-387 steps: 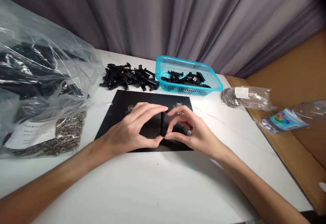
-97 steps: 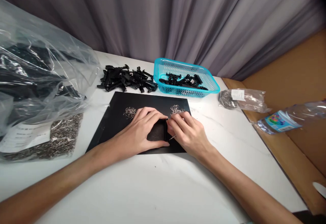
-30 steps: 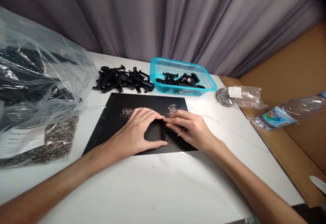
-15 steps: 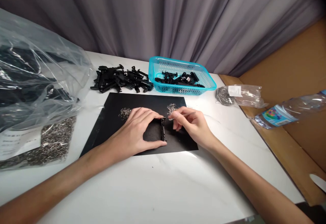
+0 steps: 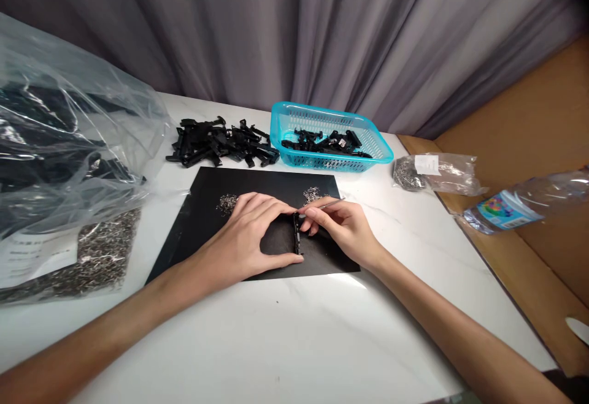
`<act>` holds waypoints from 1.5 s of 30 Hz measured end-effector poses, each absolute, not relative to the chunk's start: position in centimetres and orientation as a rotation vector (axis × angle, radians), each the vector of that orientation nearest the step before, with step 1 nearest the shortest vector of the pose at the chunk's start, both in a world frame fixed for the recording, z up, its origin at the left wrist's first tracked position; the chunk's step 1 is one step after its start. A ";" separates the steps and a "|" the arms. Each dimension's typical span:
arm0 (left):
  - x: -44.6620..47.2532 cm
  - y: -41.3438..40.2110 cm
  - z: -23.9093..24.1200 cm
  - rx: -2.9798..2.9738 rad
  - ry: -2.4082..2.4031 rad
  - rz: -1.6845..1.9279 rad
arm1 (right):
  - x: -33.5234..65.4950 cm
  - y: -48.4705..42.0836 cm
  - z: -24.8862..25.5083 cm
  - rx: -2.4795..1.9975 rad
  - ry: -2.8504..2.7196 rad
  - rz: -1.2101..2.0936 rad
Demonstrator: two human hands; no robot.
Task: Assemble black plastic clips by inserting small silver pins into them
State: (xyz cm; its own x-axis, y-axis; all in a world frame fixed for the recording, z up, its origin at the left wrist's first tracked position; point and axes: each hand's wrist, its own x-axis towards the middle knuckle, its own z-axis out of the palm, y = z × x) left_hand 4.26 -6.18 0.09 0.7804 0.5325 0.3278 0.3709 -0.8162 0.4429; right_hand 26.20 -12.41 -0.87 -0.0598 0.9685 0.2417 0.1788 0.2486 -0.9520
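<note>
Between the thumb and fingertips of my left hand (image 5: 255, 235) a narrow black plastic part (image 5: 297, 236) is held by its two ends, above a black mat (image 5: 276, 269). The fingers of my right hand (image 5: 343, 226) are pinched together at the far end of that part; what sits in the pinch, if anything, is hidden or too small to name. Behind the hands, two small heaps of tiny metal pieces lie on the mat: a left heap (image 5: 226, 204) and a right heap (image 5: 311, 194).
Black plastic parts (image 5: 216, 143) are piled behind the mat, beside a blue basket (image 5: 334, 162) holding more. Large clear bags (image 5: 69, 146) stand at the left, with a bag of metal pieces (image 5: 108, 247) in front. On the right lie a small bag (image 5: 409, 173) and a plastic bottle (image 5: 510, 208).
My right hand has moved slightly left, and its fingertips now meet the far end of the black part. My left hand keeps its hold. The view has shifted a little.
</note>
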 end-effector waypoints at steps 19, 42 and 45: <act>5.0 -5.7 0.3 2.531 0.649 0.666 | 26.3 -12.3 -0.9 -1.147 -1.488 0.998; 4.4 -6.2 -0.2 2.609 0.779 0.695 | 24.5 -14.1 -1.6 -1.494 -1.862 0.162; 4.2 -6.4 -0.2 2.614 0.890 0.758 | 23.3 -14.9 -1.6 -1.592 -2.025 0.069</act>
State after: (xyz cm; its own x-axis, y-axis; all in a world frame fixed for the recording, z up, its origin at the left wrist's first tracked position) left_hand 4.24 -6.41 -0.19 0.6733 0.6289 0.3888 0.4836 -0.7724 0.4118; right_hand 23.29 -14.88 -1.61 -0.1408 0.9100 0.3899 0.8812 0.2947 -0.3697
